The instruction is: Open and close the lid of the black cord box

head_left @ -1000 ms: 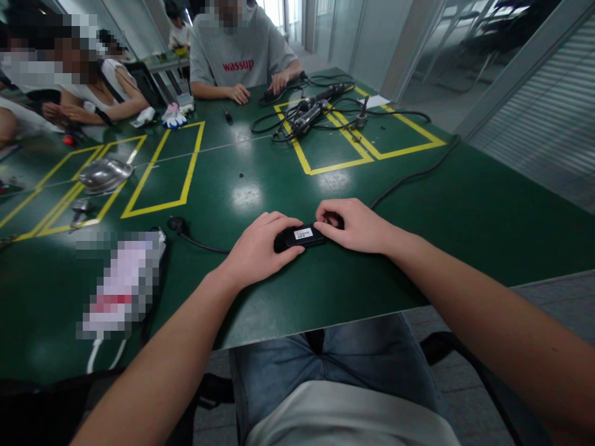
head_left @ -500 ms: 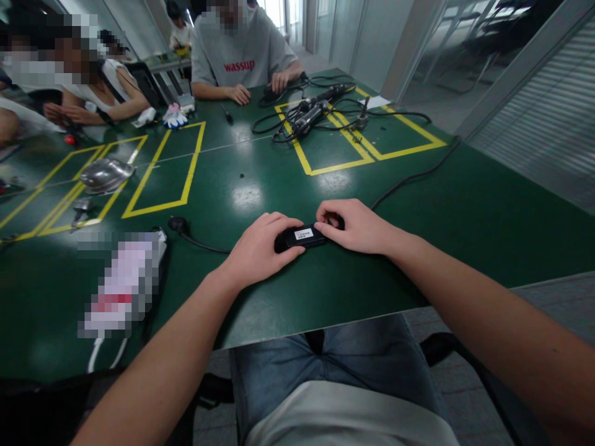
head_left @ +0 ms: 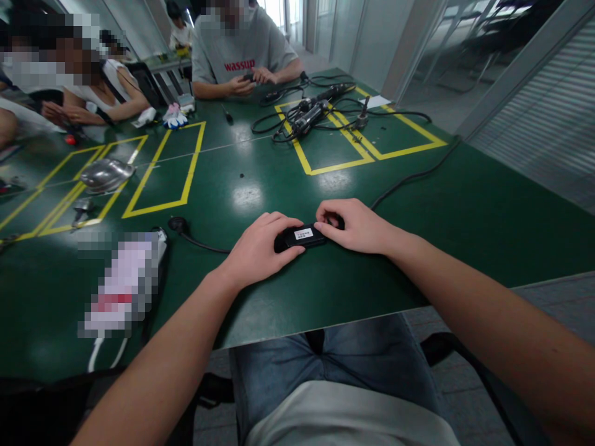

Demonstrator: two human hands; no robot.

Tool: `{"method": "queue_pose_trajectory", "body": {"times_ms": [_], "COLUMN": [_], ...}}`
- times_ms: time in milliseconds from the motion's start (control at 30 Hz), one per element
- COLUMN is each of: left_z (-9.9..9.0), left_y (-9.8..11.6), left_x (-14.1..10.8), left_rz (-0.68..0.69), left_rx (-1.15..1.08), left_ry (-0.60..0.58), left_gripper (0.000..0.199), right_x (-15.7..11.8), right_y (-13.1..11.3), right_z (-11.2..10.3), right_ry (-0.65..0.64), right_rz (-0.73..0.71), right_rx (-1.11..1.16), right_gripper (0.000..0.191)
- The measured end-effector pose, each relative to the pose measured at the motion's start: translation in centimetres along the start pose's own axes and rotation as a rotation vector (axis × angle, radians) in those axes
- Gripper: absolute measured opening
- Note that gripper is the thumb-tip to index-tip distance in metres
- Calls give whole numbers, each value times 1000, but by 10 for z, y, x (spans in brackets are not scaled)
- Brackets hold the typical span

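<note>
On the far left of the green table [head_left: 465, 210] lies a silvery object [head_left: 106, 174] across yellow tape lines, with a small metal part [head_left: 80, 209] just below it. Nearer the edge rests a blurred white pack [head_left: 121, 285], and beside it a black plug [head_left: 177, 223] whose cord [head_left: 204, 246] runs toward the left hand [head_left: 258, 248].

That hand lies palm down on the table, fingers curled over the left end of a black device [head_left: 300, 236] with a white label on top. The device lies flat on the table, near its front edge, between both hands. The right hand [head_left: 357, 226] covers its right end, fingers bent and thumb pressed on the top face. Both hands have it in a loose hold.

Farther back, a person in a grey shirt [head_left: 237, 52] holds something small in both hands. To the right, a tangle of tools and cables [head_left: 309, 114] sits in a yellow box, and a black cable [head_left: 418, 173] trails across the table.
</note>
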State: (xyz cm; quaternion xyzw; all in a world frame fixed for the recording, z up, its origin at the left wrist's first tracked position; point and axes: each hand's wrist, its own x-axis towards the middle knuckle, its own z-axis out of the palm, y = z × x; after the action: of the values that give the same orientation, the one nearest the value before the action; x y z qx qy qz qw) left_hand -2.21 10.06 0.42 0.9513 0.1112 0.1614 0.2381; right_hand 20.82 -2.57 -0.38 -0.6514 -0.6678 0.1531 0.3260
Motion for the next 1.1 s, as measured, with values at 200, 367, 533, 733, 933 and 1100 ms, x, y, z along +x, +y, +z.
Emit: {"method": "queue_pose_trajectory", "body": {"times_ms": [200,367,533,733,933,1100], "left_z": [-1,-1,-1,-6,-13,-11], "left_y": [1,-2,-9,-7,0,1], "left_x": [0,2,4,2,-4,-4], "left_rz": [-22,-163,-349,-281,-63,-99], "left_rx": [-45,2,142,129,27,28], "left_ry": [20,178,204,213,-30,-44], "left_gripper": [31,29,26,13,4,4], "right_x": [3,3,-1,-3,-3,-4], "right_y": [4,3,1,3,3,3], "right_z": [0,-2,-5,-9,-11,-10], "right_ry": [-13,-25,-45,-78,-119,-121], "right_rz": [-8,-3,-14,-30,-6,17], "right_rx": [11,20,45,72,97,53], "right_gripper": [21,20,10,13,12,13]}}
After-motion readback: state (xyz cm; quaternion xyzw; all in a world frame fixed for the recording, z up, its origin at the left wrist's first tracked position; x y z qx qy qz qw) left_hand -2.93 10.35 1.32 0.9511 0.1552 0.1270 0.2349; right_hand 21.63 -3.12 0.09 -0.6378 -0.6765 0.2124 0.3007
